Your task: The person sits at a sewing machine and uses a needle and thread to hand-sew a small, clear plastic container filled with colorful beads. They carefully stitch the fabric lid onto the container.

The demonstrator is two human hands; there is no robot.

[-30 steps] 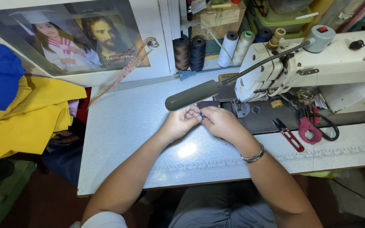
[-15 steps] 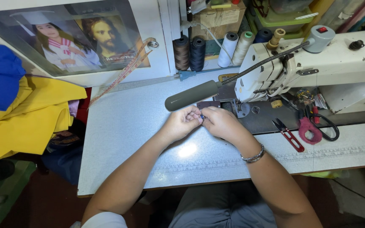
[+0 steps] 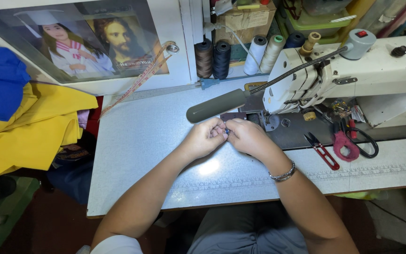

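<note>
Fingers [image 3: 218,132] of the left hand [image 3: 205,139] and right hand [image 3: 247,138] meet tip to tip, pinching a tiny dark piece [image 3: 227,131] between them, too small to identify. It sits just above the pale worktop [image 3: 142,141], right in front of the white sewing machine [image 3: 353,80]. Red-handled snips [image 3: 323,151] and scissors [image 3: 353,141] lie to the right, thread spools [image 3: 222,59] stand behind.
</note>
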